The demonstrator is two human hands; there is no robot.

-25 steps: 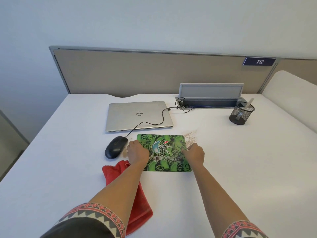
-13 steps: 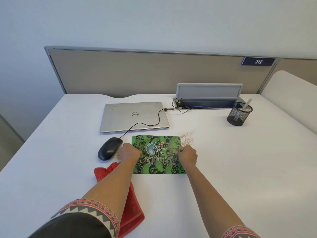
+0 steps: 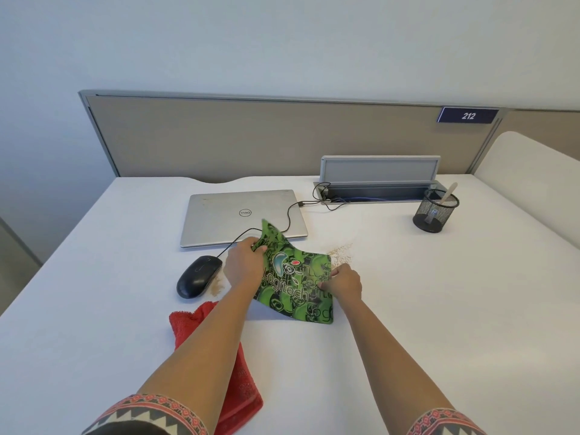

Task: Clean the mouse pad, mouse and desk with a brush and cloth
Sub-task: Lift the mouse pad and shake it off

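The green flexible mouse pad w/ black swirls & Logitech lettering (image 3: 295, 279) is hanging btwn both hands, over the white desk (image 3: 439, 309). The left hand (image 3: 243, 266) is gripping its left edge, fingers curled round it, & is holding that side up, so the far-left corner is pointing upward in front of the closed silver laptop (image 3: 232, 218). The right hand (image 3: 343, 282) is pinching the right edge lower down. The near-right corner is sitting on or just above the desk, can't tell which. The pad is bending in a curve, printed side facing the camera, & is casting a shadow beneath. Count: 1 pad; 1 black corded mouse (image 3: 197, 276) lying just left of the left hand; 1 red terry cloth (image 3: 188, 324) lying crumpled under the left forearm; 2 patches of beige crumbs, one (image 3: 340, 255) just beyond the right hand & a smaller one (image 3: 219, 285) beside the mouse. Further back, 1 black mesh pen cup (image 3: 434, 211) is standing w/ a pale handle (image 3: 449, 191) sticking out.
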